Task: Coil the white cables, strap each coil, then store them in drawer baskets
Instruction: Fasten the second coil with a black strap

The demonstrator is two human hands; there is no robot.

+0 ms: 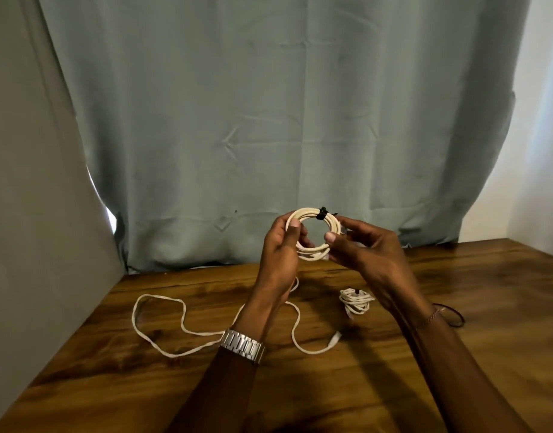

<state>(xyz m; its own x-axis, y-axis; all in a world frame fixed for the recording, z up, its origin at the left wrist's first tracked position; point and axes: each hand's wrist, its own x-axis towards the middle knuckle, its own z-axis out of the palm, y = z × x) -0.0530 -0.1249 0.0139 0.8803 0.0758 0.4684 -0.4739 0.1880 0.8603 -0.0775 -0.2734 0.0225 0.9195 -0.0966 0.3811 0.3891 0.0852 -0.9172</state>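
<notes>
Up above the wooden bench [393, 354], both hands hold a coiled white cable [312, 234] bound by a black strap [322, 213]. Left hand [281, 248] and right hand [362, 248] each pinch the coil's sides. Below lie a loose white cable [162, 310] and a second small coil [356, 301].

Dim warm light, wide-angle edge bowing

Loose cable [181, 323] and strapped coil [356, 300] clutter the table [487, 307].
</notes>
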